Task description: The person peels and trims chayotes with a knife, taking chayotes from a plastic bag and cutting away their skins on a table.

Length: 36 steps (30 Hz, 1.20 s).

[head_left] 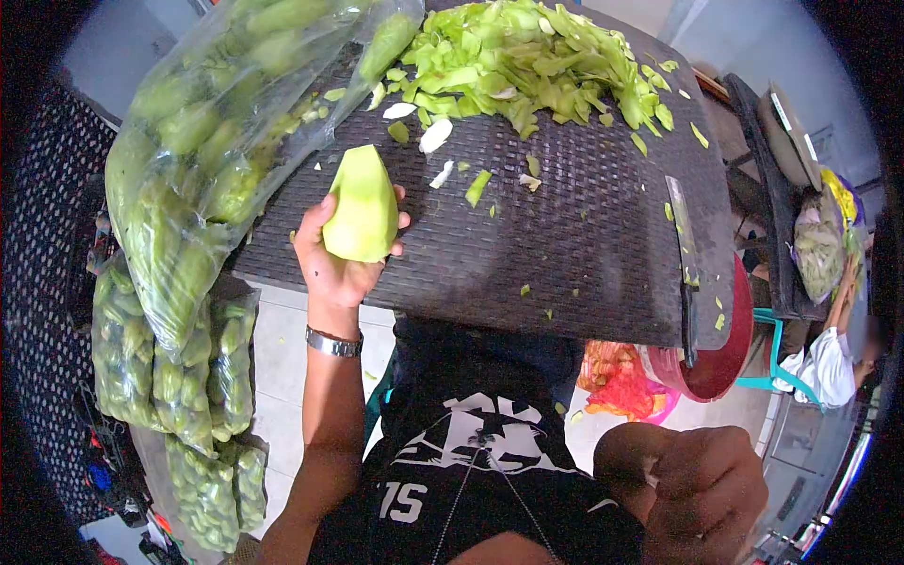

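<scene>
My left hand is wrapped round a peeled green fruit, pale, smooth and faceted, with a cut narrow top. It is held upright over the near left edge of the dark woven-pattern table. At the lower right, close to the camera, my right hand is raised with its fingers curled closed; anything inside it is hidden. A knife lies along the table's right edge, its dark handle towards me. A heap of green peelings covers the far part of the table, and loose scraps lie about.
A large plastic bag of green fruit rests on the table's left side. More filled bags stand below it. A red tub and an orange-red mesh bag are below the right edge. Another person's arm shows far right.
</scene>
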Each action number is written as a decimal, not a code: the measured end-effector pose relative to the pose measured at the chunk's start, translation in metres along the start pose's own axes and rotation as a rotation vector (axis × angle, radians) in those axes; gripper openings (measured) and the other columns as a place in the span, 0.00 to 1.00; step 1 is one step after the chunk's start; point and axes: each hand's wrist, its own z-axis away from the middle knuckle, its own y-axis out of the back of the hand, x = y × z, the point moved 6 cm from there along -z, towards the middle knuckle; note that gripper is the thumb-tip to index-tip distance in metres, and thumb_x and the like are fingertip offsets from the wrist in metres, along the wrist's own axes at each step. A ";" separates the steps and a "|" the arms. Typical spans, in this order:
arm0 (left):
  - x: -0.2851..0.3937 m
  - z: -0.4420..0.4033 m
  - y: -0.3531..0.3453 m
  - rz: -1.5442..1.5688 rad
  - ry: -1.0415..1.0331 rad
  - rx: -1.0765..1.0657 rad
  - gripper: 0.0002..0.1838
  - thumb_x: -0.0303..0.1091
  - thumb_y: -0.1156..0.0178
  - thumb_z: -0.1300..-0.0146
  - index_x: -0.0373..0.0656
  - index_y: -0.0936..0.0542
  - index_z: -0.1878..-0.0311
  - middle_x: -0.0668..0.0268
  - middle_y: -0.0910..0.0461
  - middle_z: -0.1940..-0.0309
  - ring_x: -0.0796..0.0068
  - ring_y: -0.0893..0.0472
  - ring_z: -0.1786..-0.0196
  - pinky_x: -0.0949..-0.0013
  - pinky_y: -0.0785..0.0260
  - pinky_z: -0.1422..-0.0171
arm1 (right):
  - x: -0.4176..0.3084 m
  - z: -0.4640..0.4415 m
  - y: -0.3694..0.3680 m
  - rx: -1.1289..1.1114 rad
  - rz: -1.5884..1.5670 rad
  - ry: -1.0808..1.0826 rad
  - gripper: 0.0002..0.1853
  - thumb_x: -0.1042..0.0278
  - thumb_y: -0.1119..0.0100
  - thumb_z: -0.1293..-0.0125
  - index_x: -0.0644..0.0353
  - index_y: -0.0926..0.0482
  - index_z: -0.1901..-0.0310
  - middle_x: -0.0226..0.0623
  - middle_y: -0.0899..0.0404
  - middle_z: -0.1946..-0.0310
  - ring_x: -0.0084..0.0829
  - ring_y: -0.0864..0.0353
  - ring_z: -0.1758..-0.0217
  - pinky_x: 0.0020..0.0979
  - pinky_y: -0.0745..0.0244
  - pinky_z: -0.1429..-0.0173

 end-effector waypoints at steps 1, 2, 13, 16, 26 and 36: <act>0.000 0.000 0.000 0.003 -0.001 -0.005 0.35 0.52 0.41 0.32 0.38 0.28 0.29 0.40 0.21 0.42 0.44 0.14 0.51 0.54 0.16 0.61 | 0.001 0.001 -0.001 -0.005 0.039 -0.082 0.15 0.65 0.26 0.44 0.42 0.11 0.53 0.21 0.33 0.77 0.19 0.38 0.82 0.28 0.46 0.76; 0.000 -0.001 0.001 0.006 -0.002 -0.009 0.35 0.52 0.41 0.32 0.38 0.28 0.29 0.40 0.21 0.42 0.44 0.14 0.51 0.54 0.16 0.61 | -0.004 0.003 0.005 0.072 -0.046 0.054 0.14 0.64 0.26 0.43 0.43 0.11 0.54 0.21 0.32 0.77 0.20 0.37 0.82 0.28 0.45 0.75; 0.000 0.002 0.000 -0.026 -0.017 -0.010 0.33 0.52 0.43 0.32 0.39 0.27 0.30 0.42 0.20 0.43 0.47 0.14 0.51 0.54 0.16 0.60 | 0.059 0.010 -0.089 -0.339 -0.040 -0.229 0.07 0.63 0.35 0.46 0.52 0.16 0.67 0.23 0.33 0.80 0.18 0.31 0.82 0.23 0.41 0.81; 0.000 0.000 0.000 -0.041 -0.013 0.001 0.33 0.52 0.43 0.31 0.39 0.27 0.30 0.43 0.19 0.43 0.48 0.14 0.52 0.54 0.17 0.59 | 0.037 -0.017 -0.166 -0.212 -0.196 -0.137 0.10 0.56 0.34 0.49 0.50 0.23 0.74 0.21 0.31 0.80 0.19 0.29 0.82 0.26 0.37 0.80; 0.000 0.001 -0.001 -0.042 -0.019 -0.037 0.33 0.53 0.44 0.30 0.40 0.27 0.29 0.44 0.20 0.42 0.48 0.14 0.51 0.55 0.18 0.60 | 0.041 -0.001 -0.203 -0.420 -0.181 -0.121 0.11 0.55 0.34 0.48 0.50 0.24 0.74 0.21 0.30 0.80 0.21 0.27 0.81 0.28 0.34 0.79; 0.001 0.002 0.002 -0.072 -0.025 -0.032 0.33 0.53 0.43 0.30 0.40 0.27 0.29 0.43 0.20 0.42 0.47 0.14 0.50 0.55 0.17 0.60 | 0.025 -0.015 -0.087 -0.860 0.271 -0.271 0.12 0.54 0.35 0.47 0.50 0.26 0.74 0.20 0.29 0.79 0.22 0.25 0.80 0.30 0.32 0.78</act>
